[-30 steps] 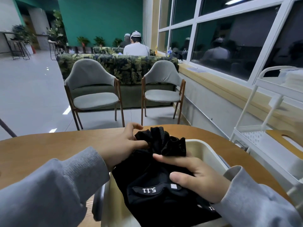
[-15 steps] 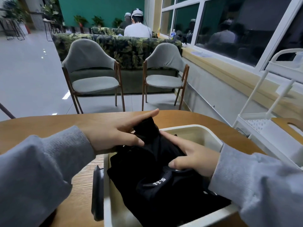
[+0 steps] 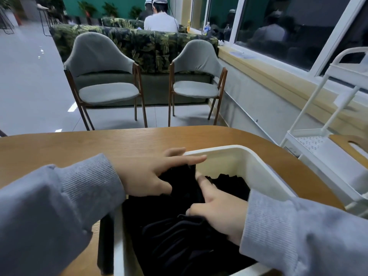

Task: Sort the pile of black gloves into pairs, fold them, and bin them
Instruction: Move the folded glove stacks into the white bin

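A white bin stands on the wooden table right in front of me. Inside it lies a folded bundle of black gloves, with more black gloves below it and another dark bundle at the far side. My left hand rests over the bin's left rim, thumb and fingers gripping the bundle's upper end. My right hand is inside the bin, pressed against the same bundle from the right. Grey sleeves cover both arms.
A flat black object lies against the bin's left outer wall. A white trolley stands close on the right. Two grey chairs and a patterned sofa lie beyond the table, with a seated person behind.
The glove bundle has gone from above the bin down into it. Both hands followed it down, and the right hand now sits deeper inside. My view tilted downward.
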`<state>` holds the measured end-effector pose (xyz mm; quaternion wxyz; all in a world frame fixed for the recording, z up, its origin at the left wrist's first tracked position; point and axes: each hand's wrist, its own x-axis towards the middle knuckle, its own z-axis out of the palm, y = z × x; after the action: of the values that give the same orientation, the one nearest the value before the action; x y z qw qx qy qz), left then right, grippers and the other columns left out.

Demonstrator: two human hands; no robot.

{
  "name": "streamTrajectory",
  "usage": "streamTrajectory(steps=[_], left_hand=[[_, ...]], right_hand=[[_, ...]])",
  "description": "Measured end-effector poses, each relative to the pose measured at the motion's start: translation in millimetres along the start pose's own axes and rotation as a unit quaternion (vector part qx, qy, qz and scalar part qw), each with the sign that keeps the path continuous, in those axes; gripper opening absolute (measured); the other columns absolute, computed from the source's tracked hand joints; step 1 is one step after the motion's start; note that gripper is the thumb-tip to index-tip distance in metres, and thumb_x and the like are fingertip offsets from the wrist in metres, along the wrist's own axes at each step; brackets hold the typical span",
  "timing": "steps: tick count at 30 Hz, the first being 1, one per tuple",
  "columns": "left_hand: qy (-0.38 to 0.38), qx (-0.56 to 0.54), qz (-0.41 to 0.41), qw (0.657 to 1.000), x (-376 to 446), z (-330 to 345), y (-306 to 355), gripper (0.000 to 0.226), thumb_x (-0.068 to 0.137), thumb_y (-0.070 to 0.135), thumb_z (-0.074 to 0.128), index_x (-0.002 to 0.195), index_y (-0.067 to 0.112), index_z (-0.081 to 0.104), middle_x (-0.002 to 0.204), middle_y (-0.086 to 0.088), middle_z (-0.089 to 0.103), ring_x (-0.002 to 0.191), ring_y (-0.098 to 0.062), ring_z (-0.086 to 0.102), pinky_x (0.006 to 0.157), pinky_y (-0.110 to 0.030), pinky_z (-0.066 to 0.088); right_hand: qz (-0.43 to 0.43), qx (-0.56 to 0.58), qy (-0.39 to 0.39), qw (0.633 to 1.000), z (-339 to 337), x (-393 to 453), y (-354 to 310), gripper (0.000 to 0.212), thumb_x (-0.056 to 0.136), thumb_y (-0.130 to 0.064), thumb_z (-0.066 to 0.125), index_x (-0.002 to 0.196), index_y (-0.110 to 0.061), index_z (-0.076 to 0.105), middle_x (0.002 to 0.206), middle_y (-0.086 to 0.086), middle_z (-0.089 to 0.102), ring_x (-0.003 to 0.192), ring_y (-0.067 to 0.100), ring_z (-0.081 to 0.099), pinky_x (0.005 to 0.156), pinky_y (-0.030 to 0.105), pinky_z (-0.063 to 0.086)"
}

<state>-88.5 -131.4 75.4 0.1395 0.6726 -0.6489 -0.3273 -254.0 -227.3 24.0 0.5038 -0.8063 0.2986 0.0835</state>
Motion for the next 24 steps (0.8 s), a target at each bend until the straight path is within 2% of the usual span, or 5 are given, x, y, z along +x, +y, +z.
streamTrajectory(steps=[6,13,17,21,24], left_hand=[[-0.024,0.031,-0.027,0.999,-2,9,5,0.094,0.086,0.005,0.051,0.112,0.084,0.008,0.144,0.033,-0.021,0.136,-0.002,0.018,0.102,-0.022,0.039],[-0.003,0.082,-0.035,0.996,-2,10,4,0.096,0.087,-0.003,0.045,0.113,0.081,0.007,0.147,0.028,-0.022,0.14,-0.007,0.015,0.104,-0.023,0.037],[0.032,0.118,-0.037,0.992,-5,13,5,0.1,0.086,-0.004,0.046,0.104,0.086,0.005,0.149,0.027,-0.017,0.14,-0.01,0.021,0.102,-0.03,0.042],[0.149,0.139,0.003,0.979,-12,17,0,0.062,0.092,0.013,0.054,0.127,0.061,0.035,0.153,0.019,0.008,0.131,-0.007,0.036,0.103,-0.028,0.039],[0.267,0.197,0.072,0.941,-24,18,10,0.028,0.09,0.023,0.051,0.113,0.034,0.063,0.124,0.008,0.055,0.099,-0.01,0.057,0.086,-0.026,0.046]], right_hand=[[0.039,-0.05,-0.029,0.998,0,3,0,0.099,0.089,-0.027,0.055,0.135,-0.049,-0.029,0.156,0.013,-0.017,0.145,0.025,0.001,0.111,0.037,0.015],[0.067,-0.013,-0.048,0.997,4,16,2,0.097,0.088,-0.025,0.058,0.142,-0.044,-0.02,0.158,0.008,-0.007,0.143,0.026,0.017,0.113,0.042,0.026],[0.099,-0.051,-0.054,0.992,8,17,-8,0.107,0.069,-0.05,0.063,0.143,-0.048,-0.014,0.158,0.008,0.003,0.14,0.028,0.024,0.112,0.043,0.026],[0.077,-0.155,-0.034,0.984,7,6,-12,0.078,0.094,-0.043,0.043,0.147,-0.033,-0.013,0.156,0.017,0.003,0.14,0.034,0.021,0.112,0.045,0.021],[0.05,-0.184,-0.025,0.981,13,3,-16,0.074,0.095,-0.05,0.038,0.146,-0.035,-0.013,0.156,0.019,-0.007,0.138,0.04,0.024,0.11,0.046,0.024]])
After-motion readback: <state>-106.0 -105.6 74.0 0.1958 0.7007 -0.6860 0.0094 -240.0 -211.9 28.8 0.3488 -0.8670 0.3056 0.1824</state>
